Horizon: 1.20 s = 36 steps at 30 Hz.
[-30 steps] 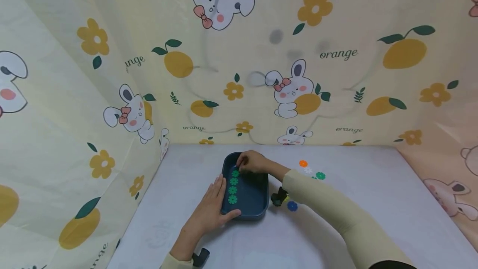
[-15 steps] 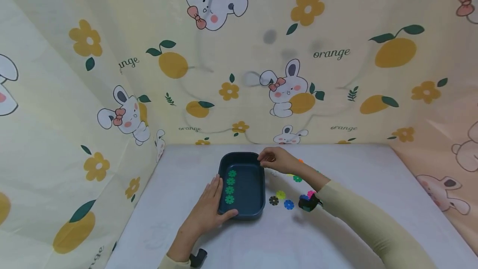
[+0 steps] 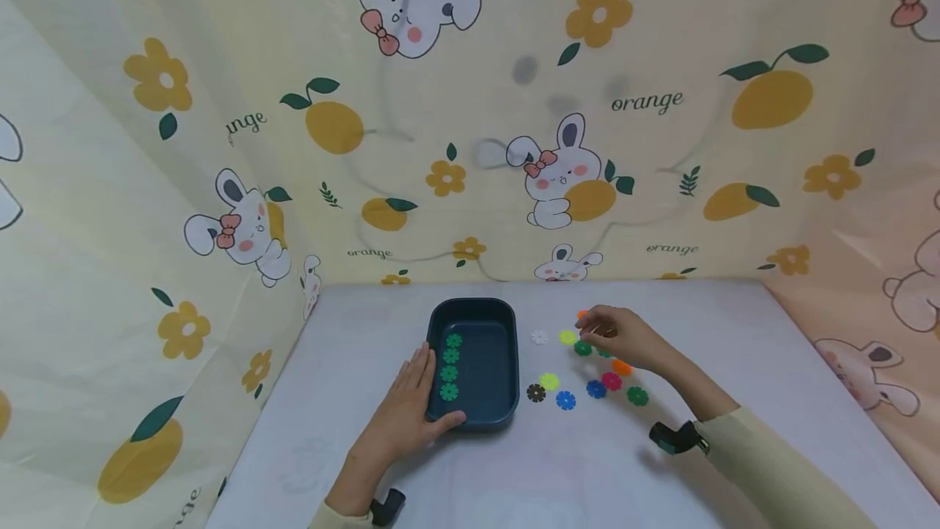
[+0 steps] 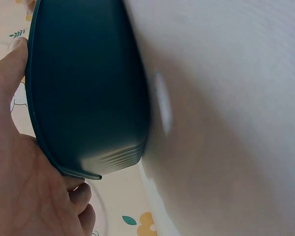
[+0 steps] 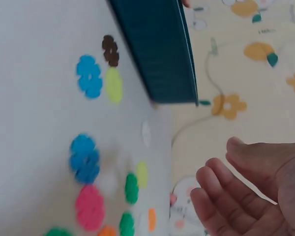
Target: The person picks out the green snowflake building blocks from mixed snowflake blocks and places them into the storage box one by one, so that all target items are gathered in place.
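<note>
A dark blue tray stands on the table with a column of several green flower-shaped discs along its left inner side. My left hand rests against its left side, fingers straight along the rim and thumb at the front edge. In the left wrist view, the thumb and palm of that hand touch the rim of the tray. My right hand hovers over loose flower discs right of the tray, fingers slightly bent. The right wrist view shows nothing between the thumb and fingers of the right hand.
Loose discs lie right of the tray: white, black, yellow, blue, pink, orange and green. A printed cloth hangs behind the white table.
My right hand has left the inside of the tray and moved right over the loose discs, baring the tray's floor. My left hand stays at the tray's left side.
</note>
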Tool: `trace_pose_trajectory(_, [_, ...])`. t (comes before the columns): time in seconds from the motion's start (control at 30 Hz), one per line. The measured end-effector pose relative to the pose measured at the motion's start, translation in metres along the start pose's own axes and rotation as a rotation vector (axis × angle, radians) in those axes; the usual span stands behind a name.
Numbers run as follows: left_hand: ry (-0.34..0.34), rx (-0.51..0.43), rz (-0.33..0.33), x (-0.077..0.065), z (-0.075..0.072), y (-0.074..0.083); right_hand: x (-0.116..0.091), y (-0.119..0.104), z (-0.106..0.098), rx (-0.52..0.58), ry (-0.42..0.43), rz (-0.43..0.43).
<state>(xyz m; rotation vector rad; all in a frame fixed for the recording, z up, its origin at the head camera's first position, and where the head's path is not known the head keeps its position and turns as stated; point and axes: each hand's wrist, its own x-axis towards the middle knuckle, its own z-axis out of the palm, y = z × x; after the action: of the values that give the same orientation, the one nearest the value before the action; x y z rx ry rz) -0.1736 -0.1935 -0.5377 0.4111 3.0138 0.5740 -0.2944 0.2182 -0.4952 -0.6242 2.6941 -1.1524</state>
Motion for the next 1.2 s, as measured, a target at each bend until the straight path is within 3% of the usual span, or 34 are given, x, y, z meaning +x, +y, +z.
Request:
trace_pose_trajectory(0.3, [0.003,-0.01,0.006,0.0,0.0,0.002,-0.047,0.033,-0.007,-0.035,-0.014,0.067])
trace_pose_trajectory(0.57, [-0.009,0.006,-0.004,0.001,0.001,0.001,-0.077,0.053,-0.004,-0.056,-0.036,0.197])
trace_pose_trajectory(0.77, [-0.008,0.003,-0.007,0.001,0.001,0.0,-0.086,0.057,0.001,-0.093,-0.035,0.273])
trace_pose_trajectory(1.2, [-0.009,-0.004,0.0,0.0,0.001,-0.001,-0.088,0.052,0.004,-0.095,-0.015,0.267])
